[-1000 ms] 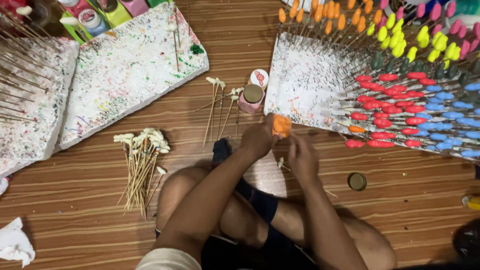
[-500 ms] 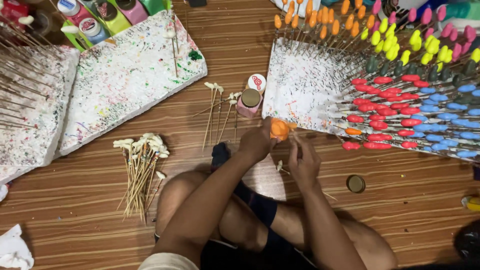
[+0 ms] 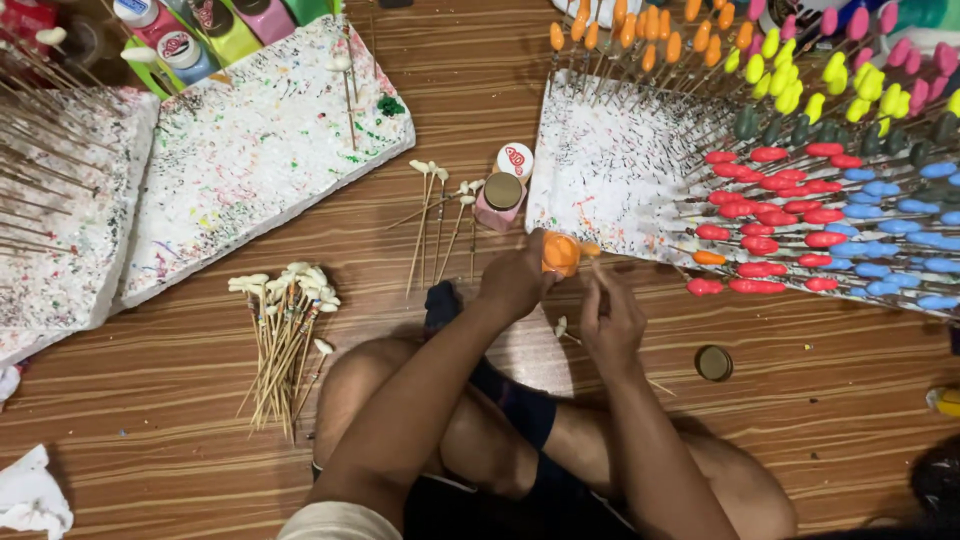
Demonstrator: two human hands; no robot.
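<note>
You are sitting cross-legged on the wooden floor (image 3: 200,440), and your left hand (image 3: 515,285) is clenching its fingers around a small orange paint bottle (image 3: 560,253), keeping it just above your knees and beside the near edge of the white foam board (image 3: 610,170) on your right. Your right hand (image 3: 612,322) is pinching a thin wooden stick (image 3: 597,268) between its fingers, with the stick's upper end sitting right at the orange bottle; whether the tip is inside it is too small to tell. That foam board is bristling with sticks whose painted tips are grouped in orange, yellow, pink, red, blue and dark green. A pink paint bottle (image 3: 499,200) with a brown top is standing on the floor just beyond your left hand, with a white cap (image 3: 515,159) touching it. A few unpainted white-tipped sticks (image 3: 440,215) are lying beside that bottle, and a larger bundle of unpainted sticks (image 3: 285,335) is lying to your left. A loose round bottle cap (image 3: 714,363) is resting on the floor to your right.
</note>
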